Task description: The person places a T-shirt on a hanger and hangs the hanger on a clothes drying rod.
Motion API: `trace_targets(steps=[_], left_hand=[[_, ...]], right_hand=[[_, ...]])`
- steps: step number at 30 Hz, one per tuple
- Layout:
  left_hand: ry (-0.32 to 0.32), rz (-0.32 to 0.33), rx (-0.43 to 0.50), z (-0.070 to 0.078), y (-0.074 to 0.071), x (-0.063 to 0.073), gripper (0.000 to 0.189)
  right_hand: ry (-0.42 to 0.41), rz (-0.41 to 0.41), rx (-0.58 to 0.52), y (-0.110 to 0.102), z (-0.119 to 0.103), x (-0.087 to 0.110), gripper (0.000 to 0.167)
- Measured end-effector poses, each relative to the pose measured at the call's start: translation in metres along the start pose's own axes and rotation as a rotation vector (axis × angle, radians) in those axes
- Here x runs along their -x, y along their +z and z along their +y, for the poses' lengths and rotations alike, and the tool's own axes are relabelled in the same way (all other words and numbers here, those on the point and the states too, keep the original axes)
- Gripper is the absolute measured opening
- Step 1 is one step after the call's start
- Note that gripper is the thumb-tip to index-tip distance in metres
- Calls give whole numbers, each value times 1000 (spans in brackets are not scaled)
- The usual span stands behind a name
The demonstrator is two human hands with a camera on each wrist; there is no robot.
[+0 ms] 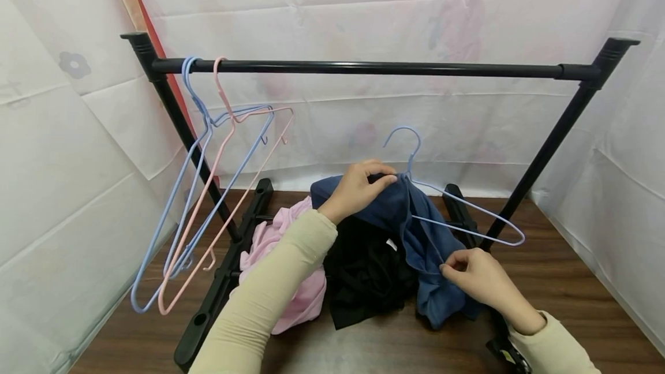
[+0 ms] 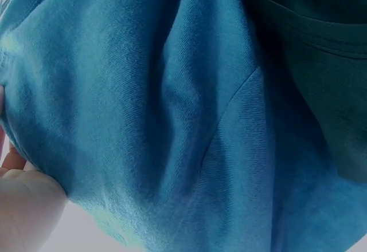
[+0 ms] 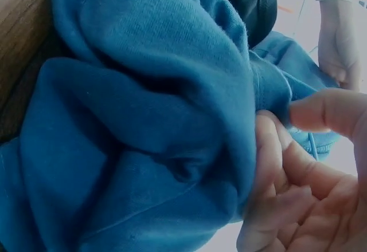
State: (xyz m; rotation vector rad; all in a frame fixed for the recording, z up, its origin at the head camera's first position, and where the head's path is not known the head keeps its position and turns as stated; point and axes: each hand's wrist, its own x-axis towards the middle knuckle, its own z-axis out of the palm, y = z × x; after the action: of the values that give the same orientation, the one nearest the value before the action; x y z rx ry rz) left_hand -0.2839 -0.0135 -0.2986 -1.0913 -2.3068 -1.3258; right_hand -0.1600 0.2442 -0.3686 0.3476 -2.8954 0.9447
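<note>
A dark blue garment (image 1: 433, 247) is held up in front of me, its lower folds on the table. My left hand (image 1: 358, 186) pinches its upper edge beside the hook of a light blue hanger (image 1: 471, 205). One side of that hanger sticks out bare to the right; its other side is hidden behind the cloth. Lower right, my right hand (image 1: 483, 279) pinches the garment's edge between thumb and fingers. In the right wrist view the blue cloth (image 3: 160, 103) bunches beside the right hand (image 3: 309, 189). Blue fabric (image 2: 132, 103) fills most of the left wrist view.
A black rack's crossbar (image 1: 363, 68) spans the view. At its left end hang blue hangers (image 1: 167, 218) and a pink hanger (image 1: 224, 149). A black garment (image 1: 363, 281) and a pink garment (image 1: 303, 302) lie on the wooden table (image 1: 566, 281). Pale sheets surround it.
</note>
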Motion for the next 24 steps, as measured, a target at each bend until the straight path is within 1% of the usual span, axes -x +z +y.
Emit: trace_targets(steps=[4, 9, 12, 17, 21, 24], left_hand=[[-3, 1, 12, -1, -1, 1, 22], [2, 4, 14, -2, -2, 1, 21], [5, 4, 12, -3, -2, 1, 21], [8, 9, 9, -3, -3, 2, 22], [12, 16, 9, -3, -4, 2, 22], [10, 21, 16, -3, -5, 2, 22]], right_hand=[[15, 42, -54, -3, 4, -1, 15], [42, 139, -103, -8, 11, -2, 13], [66, 187, -144, -12, 15, -2, 16], [123, 262, -246, -18, 20, 0, 22], [143, 319, -322, -23, 21, 1, 25], [148, 339, -311, -29, 22, 3, 28]])
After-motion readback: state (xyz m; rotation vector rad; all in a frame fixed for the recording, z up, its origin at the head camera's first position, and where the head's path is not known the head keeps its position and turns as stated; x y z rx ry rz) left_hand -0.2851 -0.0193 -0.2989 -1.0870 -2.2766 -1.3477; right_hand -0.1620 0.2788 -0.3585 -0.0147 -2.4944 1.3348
